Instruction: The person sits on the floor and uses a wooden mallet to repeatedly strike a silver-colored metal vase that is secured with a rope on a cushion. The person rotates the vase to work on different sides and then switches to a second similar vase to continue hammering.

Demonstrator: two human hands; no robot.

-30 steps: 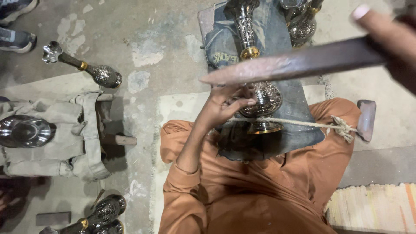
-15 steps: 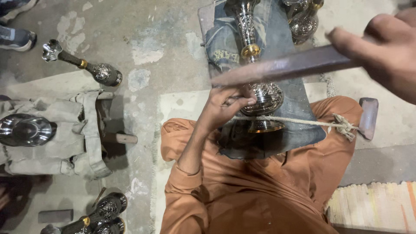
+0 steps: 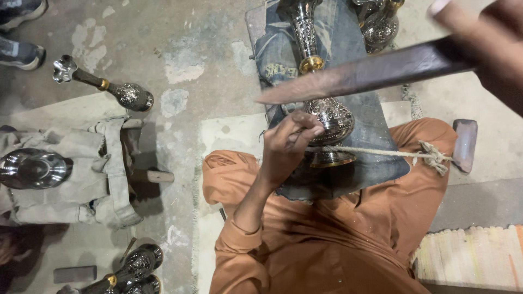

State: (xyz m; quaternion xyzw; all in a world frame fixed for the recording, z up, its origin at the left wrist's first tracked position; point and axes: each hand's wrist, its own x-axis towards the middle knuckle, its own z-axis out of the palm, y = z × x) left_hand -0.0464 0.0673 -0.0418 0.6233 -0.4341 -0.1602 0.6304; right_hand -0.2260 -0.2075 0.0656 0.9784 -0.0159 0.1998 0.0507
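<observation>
An engraved silver vase with a gold band lies on a denim-covered block across my lap, tied down by a rope. My left hand is pinched on a thin punch set against the vase's round body. Raised close to the camera at the upper right, blurred, my right hand grips a long dark flat bar. The bar reaches left over the vase's neck. I sit cross-legged in orange clothes.
A similar vase lies on the concrete floor at left, more vases at bottom left and others at the top. A shiny metal bowl rests on grey cloth. Someone's shoes are at top left; a woven mat is at lower right.
My right hand dipped toward the vase with the bar half a second ago and is now lifted back up. My left hand has stayed on the vase.
</observation>
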